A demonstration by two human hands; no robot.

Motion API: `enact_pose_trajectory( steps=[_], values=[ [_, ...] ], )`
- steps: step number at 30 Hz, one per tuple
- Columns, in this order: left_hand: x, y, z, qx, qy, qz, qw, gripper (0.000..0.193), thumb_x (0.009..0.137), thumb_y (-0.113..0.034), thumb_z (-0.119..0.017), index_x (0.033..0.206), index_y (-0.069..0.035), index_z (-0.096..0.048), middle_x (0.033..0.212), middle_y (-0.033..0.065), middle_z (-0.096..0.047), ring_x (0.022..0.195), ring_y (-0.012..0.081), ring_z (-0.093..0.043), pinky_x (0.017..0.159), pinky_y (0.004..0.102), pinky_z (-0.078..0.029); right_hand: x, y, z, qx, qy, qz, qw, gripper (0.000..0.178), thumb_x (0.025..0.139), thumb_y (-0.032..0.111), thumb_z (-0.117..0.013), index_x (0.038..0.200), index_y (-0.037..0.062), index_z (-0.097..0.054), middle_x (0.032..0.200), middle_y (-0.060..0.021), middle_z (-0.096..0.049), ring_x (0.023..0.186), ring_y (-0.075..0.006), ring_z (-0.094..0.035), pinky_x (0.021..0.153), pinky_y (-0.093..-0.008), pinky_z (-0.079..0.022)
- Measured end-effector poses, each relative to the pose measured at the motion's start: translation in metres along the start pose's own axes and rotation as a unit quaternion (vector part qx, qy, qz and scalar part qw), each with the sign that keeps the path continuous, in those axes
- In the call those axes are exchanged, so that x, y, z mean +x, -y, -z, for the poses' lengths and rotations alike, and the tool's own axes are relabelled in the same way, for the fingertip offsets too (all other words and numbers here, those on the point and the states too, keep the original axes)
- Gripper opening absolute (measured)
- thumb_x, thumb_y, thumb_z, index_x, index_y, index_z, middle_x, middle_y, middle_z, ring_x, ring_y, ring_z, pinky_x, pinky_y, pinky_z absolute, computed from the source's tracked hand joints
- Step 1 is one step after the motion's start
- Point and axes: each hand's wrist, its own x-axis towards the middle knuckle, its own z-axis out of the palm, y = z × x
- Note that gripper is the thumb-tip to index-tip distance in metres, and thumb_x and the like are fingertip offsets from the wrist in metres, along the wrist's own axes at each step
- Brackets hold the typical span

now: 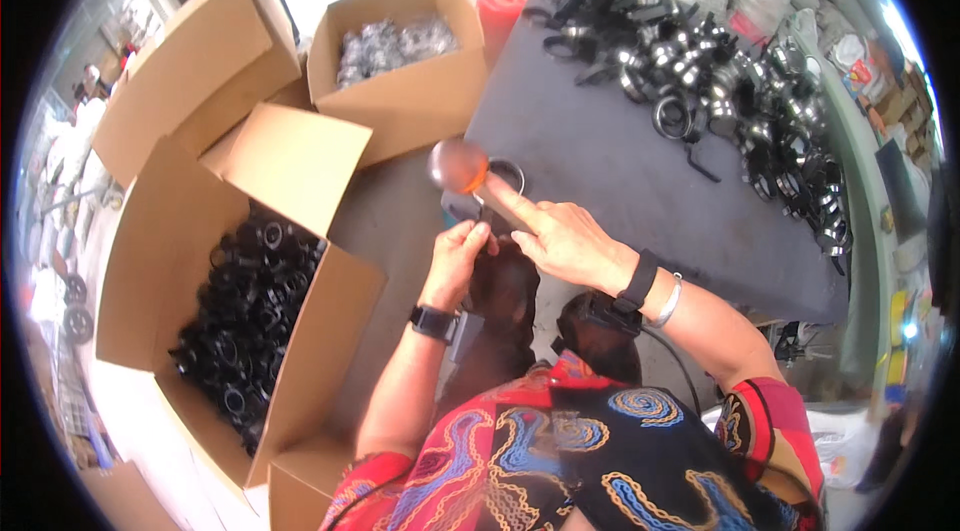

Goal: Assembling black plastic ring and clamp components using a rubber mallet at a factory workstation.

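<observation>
At the centre of the frame, the left hand point(458, 259) has thumb and fingers closed, seemingly pinching the short tail of a ring point(521, 171) to steady it at the tabletop point(610, 156) corner. The right hand point(572, 241) grips a round-headed mallet point(456, 167), index finger along its handle, likely for control. At lower left, an open carton point(345, 326) keeps black parts point(245, 331) contained; at upper right, shiny banded rings point(700, 81) lie heaped, leaving working room.

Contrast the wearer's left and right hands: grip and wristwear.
Grip: the left hand is curled, apparently pinching a ring part, though that contact is mostly hidden; the right hand points its index finger along the handle of a round-headed tool.
Wristwear: the left has a boxy black device; the right, a black band plus a silvery bangle.
Shared: both are ungloved.
</observation>
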Motion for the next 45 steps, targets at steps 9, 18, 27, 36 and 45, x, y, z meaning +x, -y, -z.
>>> enact_pose_trajectory(
  steps=[9, 18, 27, 36, 45],
  values=[
    [-0.002, -0.023, -0.015, 0.046, 0.02, -0.031, 0.998, 0.03, 0.096, -0.026, -0.054, 0.077, -0.006, -0.063, 0.073, 0.0007, -0.062, 0.07, 0.009, -0.052, 0.065, 0.0257, -0.04, 0.028, -0.022, 0.022, 0.055, -0.071, 0.052, 0.995, 0.07, 0.084, 0.013, -0.055, 0.148, 0.0145, -0.028, 0.095, -0.0295, -0.062, 0.085, -0.0432, -0.062, 0.075, -0.0495, -0.049],
    [-0.005, -0.011, -0.008, 0.036, -0.02, 0.021, 0.999, 0.024, 0.093, -0.019, -0.056, 0.074, -0.005, -0.063, 0.071, 0.0042, -0.063, 0.065, 0.0121, -0.056, 0.061, 0.0262, -0.043, -0.054, -0.084, 0.031, 0.383, -0.2, -0.118, 0.894, 0.073, 0.089, 0.012, -0.057, 0.152, 0.0155, -0.021, 0.091, -0.006, -0.063, 0.054, -0.0101, -0.052, 0.051, -0.0269, -0.047],
    [0.055, -0.139, -0.104, 0.153, 0.178, 0.029, 0.972, 0.028, 0.094, -0.02, -0.054, 0.071, -0.004, -0.057, 0.063, 0.0028, -0.055, 0.06, 0.0121, -0.051, 0.06, 0.0267, -0.039, -0.172, -0.146, 0.049, 0.419, -0.417, -0.17, 0.789, 0.074, 0.085, 0.003, -0.054, 0.151, 0.0108, -0.022, 0.076, -0.0042, -0.055, 0.052, -0.0113, -0.055, 0.048, -0.0264, -0.049],
    [0.29, -0.219, -0.225, 0.162, 0.199, -0.122, 0.959, 0.039, 0.092, -0.032, -0.052, 0.065, -0.005, -0.06, 0.057, 0.0064, -0.058, 0.053, 0.015, -0.052, 0.052, 0.0278, -0.038, -0.171, -0.14, 0.035, 0.466, -0.427, -0.138, 0.763, 0.077, 0.084, 0.0, -0.057, 0.151, 0.0097, -0.022, 0.08, -0.0013, -0.055, 0.056, -0.0074, -0.053, 0.05, -0.0235, -0.047],
    [0.277, -0.12, -0.279, 0.67, 0.162, -0.353, 0.633, 0.03, 0.074, -0.011, -0.059, 0.102, -0.01, -0.071, 0.105, 0.0122, -0.066, 0.103, 0.0301, -0.06, 0.087, 0.0447, -0.048, -0.168, -0.154, 0.039, 0.455, -0.45, -0.137, 0.756, 0.075, 0.084, 0.0, -0.058, 0.15, 0.0071, -0.023, 0.083, -0.0019, -0.056, 0.06, -0.0071, -0.054, 0.053, -0.0229, -0.048]
  ],
)
